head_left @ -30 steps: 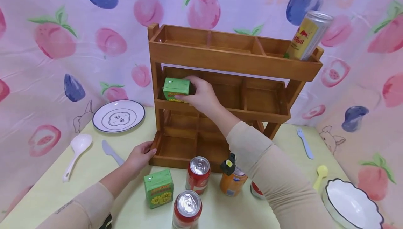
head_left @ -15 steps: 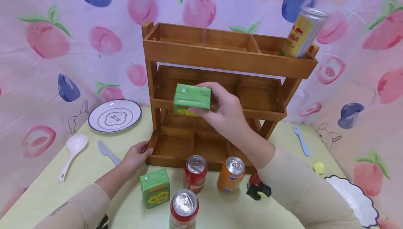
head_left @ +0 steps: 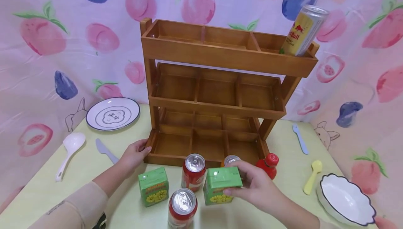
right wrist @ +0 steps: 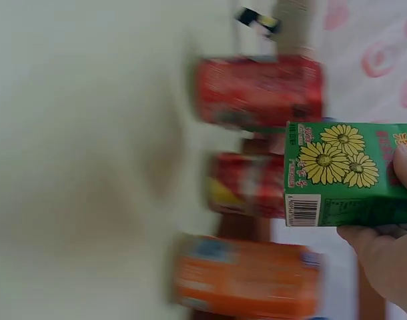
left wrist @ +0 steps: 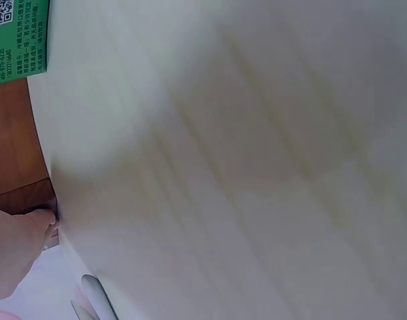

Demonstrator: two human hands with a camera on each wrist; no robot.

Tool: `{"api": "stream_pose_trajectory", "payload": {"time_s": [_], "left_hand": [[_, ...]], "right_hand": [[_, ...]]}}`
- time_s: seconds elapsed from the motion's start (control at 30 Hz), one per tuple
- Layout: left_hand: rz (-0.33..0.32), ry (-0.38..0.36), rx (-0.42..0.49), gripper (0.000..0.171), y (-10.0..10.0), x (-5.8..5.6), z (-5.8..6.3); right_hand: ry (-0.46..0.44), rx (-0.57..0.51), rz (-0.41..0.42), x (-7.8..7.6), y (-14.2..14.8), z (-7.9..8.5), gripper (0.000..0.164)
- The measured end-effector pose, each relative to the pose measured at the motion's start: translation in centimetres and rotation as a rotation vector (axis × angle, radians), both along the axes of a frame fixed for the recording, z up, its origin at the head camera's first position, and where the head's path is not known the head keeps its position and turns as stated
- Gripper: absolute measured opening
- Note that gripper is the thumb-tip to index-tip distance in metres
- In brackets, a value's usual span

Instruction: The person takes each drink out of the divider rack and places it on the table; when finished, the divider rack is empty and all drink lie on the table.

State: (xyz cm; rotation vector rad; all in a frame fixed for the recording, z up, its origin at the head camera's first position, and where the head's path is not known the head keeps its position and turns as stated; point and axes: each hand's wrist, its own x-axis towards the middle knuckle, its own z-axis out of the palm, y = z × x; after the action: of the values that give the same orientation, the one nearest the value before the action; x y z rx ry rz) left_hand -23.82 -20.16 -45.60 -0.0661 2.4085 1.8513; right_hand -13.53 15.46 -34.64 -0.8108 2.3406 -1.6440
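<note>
My right hand (head_left: 256, 187) pinches a green drink carton (head_left: 221, 185) with yellow flowers between thumb and fingers, over the front of the table. In the right wrist view the carton (right wrist: 353, 163) appears beside red cans and an orange can. My left hand (head_left: 133, 157) grips the lower left corner of a three-tier wooden rack (head_left: 226, 54). A second green carton (head_left: 153, 187) stands in front of that hand. Two red soda cans, one at the rack (head_left: 193, 171) and one nearer (head_left: 182, 208), stand between the cartons. The orange can (head_left: 231, 159) is mostly hidden behind the held carton.
A gold and silver can (head_left: 303, 31) leans in the rack's top right compartment. A red-capped bottle (head_left: 269, 166) stands right of the cans. Left lie a plate (head_left: 132, 115), white ladle (head_left: 73, 143) and knife (head_left: 105, 150); right, a fork (head_left: 300, 138), yellow spoon (head_left: 312, 178) and scalloped dish (head_left: 346, 201).
My right hand has taken the carton out of the middle tier's left compartment and brought it down and right, to the front of the cans. My left hand keeps its grip on the rack.
</note>
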Motion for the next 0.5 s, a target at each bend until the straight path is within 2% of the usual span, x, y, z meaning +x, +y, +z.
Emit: {"api": "stream_pose_trajectory", "payload": {"time_s": [0.17, 0.3, 0.5], "left_hand": [[-0.004, -0.005, -0.01, 0.048, 0.1, -0.1, 0.1], [-0.003, -0.011, -0.006, 0.048, 0.1, -0.2, 0.0], [-0.003, -0.013, 0.007, 0.047, 0.0, -0.2, -0.2]], "right_hand": [[-0.153, 0.012, 0.035, 0.6, 0.2, -4.1, 0.042], [-0.276, 0.016, 0.045, 0.7, 0.3, -6.0, 0.041], [-0.273, 0.002, 0.045, 0.6, 0.5, -7.6, 0.042]]}}
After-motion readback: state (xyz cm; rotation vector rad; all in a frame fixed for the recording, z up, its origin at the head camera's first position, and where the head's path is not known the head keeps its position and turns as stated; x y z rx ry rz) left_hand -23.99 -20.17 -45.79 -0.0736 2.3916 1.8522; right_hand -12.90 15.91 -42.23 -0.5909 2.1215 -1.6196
